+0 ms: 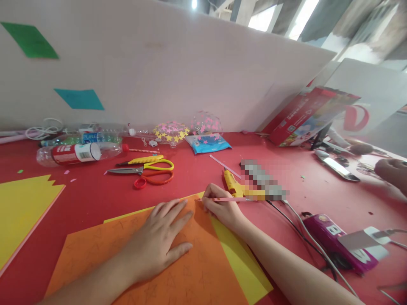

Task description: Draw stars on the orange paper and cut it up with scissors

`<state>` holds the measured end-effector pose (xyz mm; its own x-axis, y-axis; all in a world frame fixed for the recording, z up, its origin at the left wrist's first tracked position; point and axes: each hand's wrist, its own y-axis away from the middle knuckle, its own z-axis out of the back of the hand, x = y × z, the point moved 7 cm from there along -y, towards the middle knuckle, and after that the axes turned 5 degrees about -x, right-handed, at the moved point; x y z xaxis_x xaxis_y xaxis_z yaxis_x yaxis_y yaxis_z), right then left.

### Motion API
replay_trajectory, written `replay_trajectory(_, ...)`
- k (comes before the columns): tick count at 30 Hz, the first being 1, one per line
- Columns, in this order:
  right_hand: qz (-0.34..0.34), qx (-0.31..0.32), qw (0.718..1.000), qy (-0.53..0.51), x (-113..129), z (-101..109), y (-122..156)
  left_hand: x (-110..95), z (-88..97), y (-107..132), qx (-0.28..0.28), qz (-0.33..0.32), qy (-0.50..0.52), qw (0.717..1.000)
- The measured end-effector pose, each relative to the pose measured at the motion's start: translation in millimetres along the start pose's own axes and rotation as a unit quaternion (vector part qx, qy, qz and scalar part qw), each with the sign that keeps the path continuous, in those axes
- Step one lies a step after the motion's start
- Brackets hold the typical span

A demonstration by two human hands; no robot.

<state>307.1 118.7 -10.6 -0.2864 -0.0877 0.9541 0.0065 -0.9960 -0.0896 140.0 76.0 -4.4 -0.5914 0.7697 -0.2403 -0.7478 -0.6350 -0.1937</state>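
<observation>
My left hand (159,241) lies flat with its fingers spread on an orange paper sheet (190,275), which has faint pencil stars drawn on it. My right hand (222,207) is closed on a pink pencil (237,199), whose tip touches the orange sheet's far corner. A yellow sheet (241,262) lies under the orange one. Just beyond my right hand rests a yellow glue gun (233,184).
Yellow-handled and red-handled scissors (149,169) lie mid-table. Plastic bottles (76,152), star-covered clear domes (187,129) and a blue packet (208,144) sit by the white wall. A purple power strip (337,243) with cables is at the right. Another person's hand (392,171) shows at the far right.
</observation>
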Motion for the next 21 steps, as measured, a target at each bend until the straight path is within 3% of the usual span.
replay_trajectory(21,0.033,0.002,0.999,0.036,13,4,1,-2,4.6,-1,-0.004,-0.002,0.013,1.000)
